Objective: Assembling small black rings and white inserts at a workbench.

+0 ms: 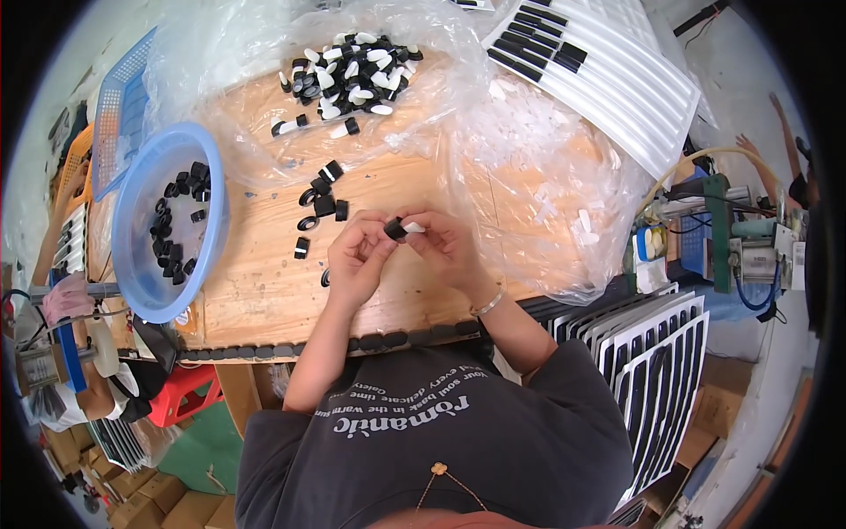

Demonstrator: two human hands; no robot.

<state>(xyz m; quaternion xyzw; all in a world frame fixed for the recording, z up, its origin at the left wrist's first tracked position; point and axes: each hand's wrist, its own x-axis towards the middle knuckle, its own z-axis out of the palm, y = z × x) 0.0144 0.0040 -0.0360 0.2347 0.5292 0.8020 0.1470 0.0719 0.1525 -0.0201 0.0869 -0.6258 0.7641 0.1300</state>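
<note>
Above the table, my left hand (359, 262) and my right hand (452, 254) are close together, fingers pinched. Between them is a small black cap (394, 229) with a white tongue-shaped piece (412, 227) at its right end. My left fingertips hold the black part, while the right ones pinch at the white end. Loose black caps and rings (324, 205) lie just beyond my left hand, some with white bands. Farther off is a heap of black caps with white pieces (352, 75) on clear plastic sheeting.
A blue basin (220, 176) with several black caps stands at the left. Clear plastic (564, 264) holding white bits spreads to the right. White trays with black strips (608, 106) lie far right; more trays (661, 370) stand below. Dark pieces (370, 342) line the table's near edge.
</note>
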